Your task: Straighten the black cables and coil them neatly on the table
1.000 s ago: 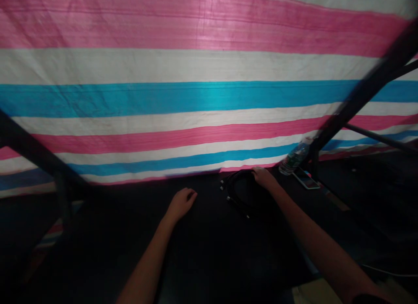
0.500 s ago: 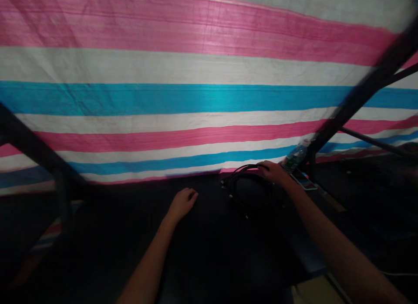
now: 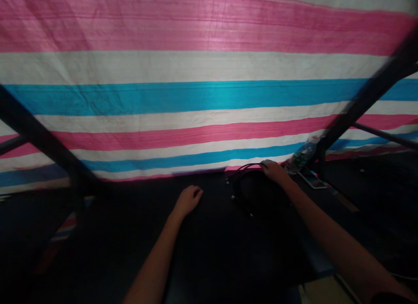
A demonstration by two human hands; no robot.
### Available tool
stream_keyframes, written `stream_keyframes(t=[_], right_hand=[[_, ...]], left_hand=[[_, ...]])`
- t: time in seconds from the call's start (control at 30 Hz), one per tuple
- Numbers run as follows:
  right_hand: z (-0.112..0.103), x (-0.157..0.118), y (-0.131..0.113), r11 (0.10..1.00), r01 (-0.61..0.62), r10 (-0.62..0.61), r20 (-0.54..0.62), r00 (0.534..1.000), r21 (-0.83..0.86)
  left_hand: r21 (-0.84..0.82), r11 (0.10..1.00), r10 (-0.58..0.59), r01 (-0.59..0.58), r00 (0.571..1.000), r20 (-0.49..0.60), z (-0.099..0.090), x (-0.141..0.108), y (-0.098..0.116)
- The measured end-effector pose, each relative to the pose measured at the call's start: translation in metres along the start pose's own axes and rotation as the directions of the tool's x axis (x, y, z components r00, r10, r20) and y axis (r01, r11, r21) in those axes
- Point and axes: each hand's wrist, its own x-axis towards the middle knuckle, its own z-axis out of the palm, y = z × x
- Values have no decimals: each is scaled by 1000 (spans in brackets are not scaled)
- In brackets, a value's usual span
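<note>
A black cable coil [image 3: 237, 182] lies on the dark worktop [image 3: 212, 238], its far edge pinched in the right hand's [image 3: 274, 171] fingers. The left hand [image 3: 187, 201] rests apart, fingers slack, holding nothing visible. Beside the right, a clear bottle [image 3: 302, 156]; contents indistinct.

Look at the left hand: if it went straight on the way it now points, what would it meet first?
The left hand would probably meet the striped sheet first, passing left of the black cables, though depth is unclear.
</note>
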Motion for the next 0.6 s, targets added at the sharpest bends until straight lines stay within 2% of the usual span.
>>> stream_keyframes(t=[0.13,0.27,0.43,0.53,0.6], right_hand=[[-20,-10,-6,996,58,-53,-72,996,66],[-67,-21,-23,977,141,-119,-138,983,161],[-133,-49,-69,881,327,-187,-384,904,341],[-161,-63,-100,853,383,-158,-523,838,355],[-175,-68,-118,835,403,-132,-576,807,374]], left_hand=[[-6,1000,-8,8,1000,7,0,0,1],[-20,1000,-13,13,1000,9,0,0,2],[-67,997,-26,25,1000,-9,2,1,1],[-121,992,-50,46,998,-27,1,1,0],[-163,985,-72,65,997,-39,0,0,1]])
